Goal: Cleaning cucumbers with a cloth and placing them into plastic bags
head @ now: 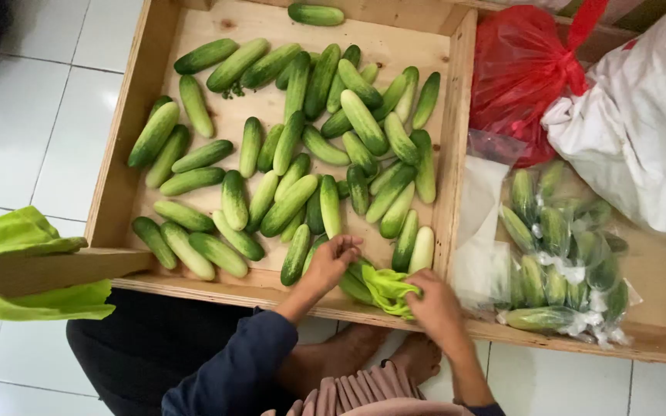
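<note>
A shallow wooden tray (134,115) holds many loose green cucumbers (288,204). My left hand (331,260) reaches into the tray's near edge, fingers curled on a cucumber (354,286) lying there. My right hand (435,304) grips a crumpled lime-green cloth (387,289) against that same cucumber at the front rim. Both arms wear dark blue sleeves.
A wooden divider (452,146) splits off a right compartment with clear bags of cucumbers (560,262), a red plastic bag (522,73) and a white sack (641,127). A green cloth (17,270) hangs over a wooden bar at left. White tiled floor and bare feet (364,354) lie below.
</note>
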